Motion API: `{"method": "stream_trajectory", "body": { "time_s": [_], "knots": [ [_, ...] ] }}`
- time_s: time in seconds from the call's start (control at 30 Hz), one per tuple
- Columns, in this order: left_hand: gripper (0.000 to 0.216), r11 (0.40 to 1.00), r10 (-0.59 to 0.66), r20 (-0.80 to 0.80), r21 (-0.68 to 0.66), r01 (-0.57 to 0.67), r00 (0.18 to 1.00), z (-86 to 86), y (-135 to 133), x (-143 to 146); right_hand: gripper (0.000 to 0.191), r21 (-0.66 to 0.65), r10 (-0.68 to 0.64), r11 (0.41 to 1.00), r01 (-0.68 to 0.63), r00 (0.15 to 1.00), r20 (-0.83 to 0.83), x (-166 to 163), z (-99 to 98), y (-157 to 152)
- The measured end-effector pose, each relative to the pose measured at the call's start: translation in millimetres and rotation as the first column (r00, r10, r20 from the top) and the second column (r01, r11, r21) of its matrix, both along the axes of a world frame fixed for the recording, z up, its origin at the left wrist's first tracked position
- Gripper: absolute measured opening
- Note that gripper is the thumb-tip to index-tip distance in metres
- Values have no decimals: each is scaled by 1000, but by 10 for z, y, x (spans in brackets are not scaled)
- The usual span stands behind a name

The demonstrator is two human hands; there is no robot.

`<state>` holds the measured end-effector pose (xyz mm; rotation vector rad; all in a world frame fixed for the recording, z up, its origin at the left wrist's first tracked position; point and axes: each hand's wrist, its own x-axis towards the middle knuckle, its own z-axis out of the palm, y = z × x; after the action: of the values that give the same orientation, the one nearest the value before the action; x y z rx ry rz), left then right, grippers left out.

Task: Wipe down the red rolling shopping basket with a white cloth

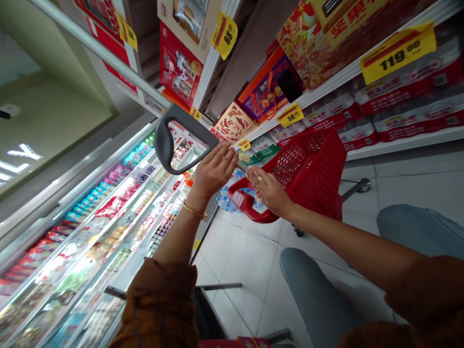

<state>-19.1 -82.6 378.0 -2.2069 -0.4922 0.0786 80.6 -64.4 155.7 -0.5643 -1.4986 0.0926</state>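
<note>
A grey looped pull handle (165,145) rises in the middle of the view, its shaft (242,166) slanting down toward a red wheeled shopping basket (308,169). Just below the loop, my left hand (214,169) is closed over the shaft, fingers together and thumb hidden. My right hand (270,191) grips lower on the shaft with bent fingers, in front of the basket's red front grip. Where the shaft joins the basket is hidden behind this hand. The basket looks tilted in this slanted view.
A lit refrigerated shelf (119,227) of packaged goods lines the left. On the right, a shelf holds boxed goods (270,89) and shrink-wrapped bottle packs (406,96). My knees (315,285) are bent above the tiled floor (246,251). A dark metal frame (221,286) stands at the bottom.
</note>
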Motion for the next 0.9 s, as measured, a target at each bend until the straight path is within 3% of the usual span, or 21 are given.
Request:
{"method": "stream_trajectory", "body": {
  "time_s": [0.33, 0.5, 0.77, 0.9],
  "knots": [
    [34, 995, 79, 85, -72, -73, 993, -21, 0, 35, 55, -145, 185, 971, -189, 982, -42, 119, -255, -74],
    [34, 981, 114, 182, -177, -81, 977, -31, 15, 38, 51, -179, 237, 952, -247, 969, -75, 144, -317, -91],
    [35, 983, 101, 192, -171, -69, 976, -44, 21, 20, 48, -241, 317, 907, -345, 937, -149, 167, -557, -89],
    [35, 988, 85, 160, -143, -62, 983, -37, 12, 23, 48, -285, 363, 865, -412, 908, -210, 204, -459, -115]
  ]
}}
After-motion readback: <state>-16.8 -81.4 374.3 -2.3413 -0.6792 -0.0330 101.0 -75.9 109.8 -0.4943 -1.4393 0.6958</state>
